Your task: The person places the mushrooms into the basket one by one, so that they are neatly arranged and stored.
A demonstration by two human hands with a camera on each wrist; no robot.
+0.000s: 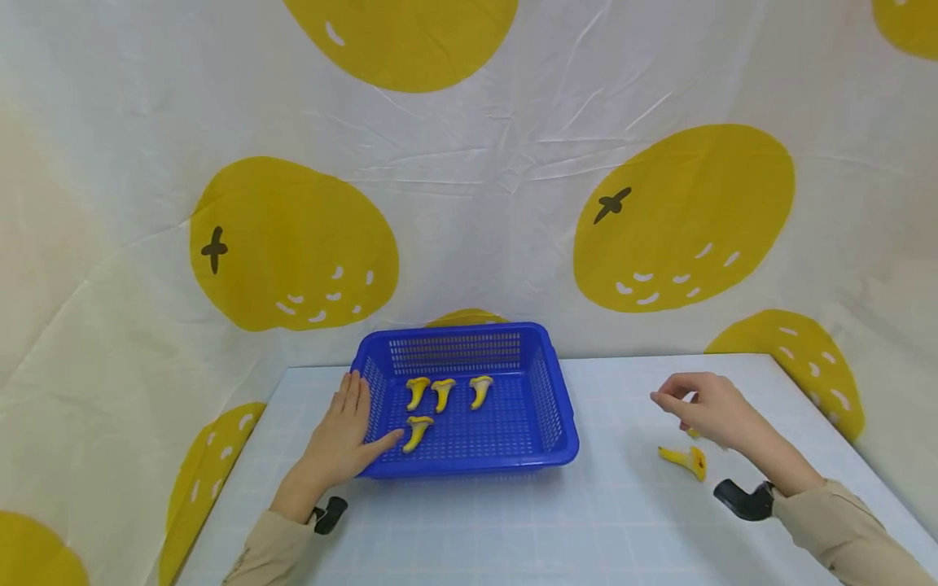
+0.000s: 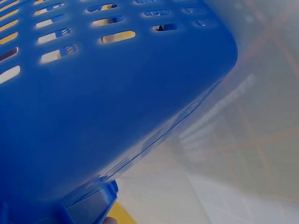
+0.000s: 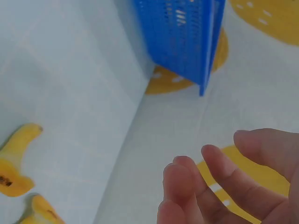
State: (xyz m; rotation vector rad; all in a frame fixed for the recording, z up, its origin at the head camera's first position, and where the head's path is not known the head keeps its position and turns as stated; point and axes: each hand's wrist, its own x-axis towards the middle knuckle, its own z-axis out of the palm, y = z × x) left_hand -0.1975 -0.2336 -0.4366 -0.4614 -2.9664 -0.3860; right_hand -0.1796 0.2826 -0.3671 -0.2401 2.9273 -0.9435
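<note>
My left hand [image 1: 339,435] rests along the left side of a blue plastic basket [image 1: 469,468], fingers straight and thumb lying over the front left rim. Inside it lie several yellow chanterelle mushrooms: three in a row, the rightmost mushroom [image 1: 479,391] a little apart, and one mushroom [image 1: 417,433] nearer the thumb. Off to the right, my right hand [image 1: 714,407] hovers over the table, fingers loosely bent with nothing between them. Below it lies a chanterelle [image 1: 685,461]; a second chanterelle [image 3: 42,213] is mostly hidden by the hand in the head view.
The table [image 1: 513,529] has a pale, lightly checked top. Right behind the basket hangs a white cloth [image 1: 484,244] printed with large yellow fruit. Black straps [image 1: 743,500] with beige sleeves are on both wrists.
</note>
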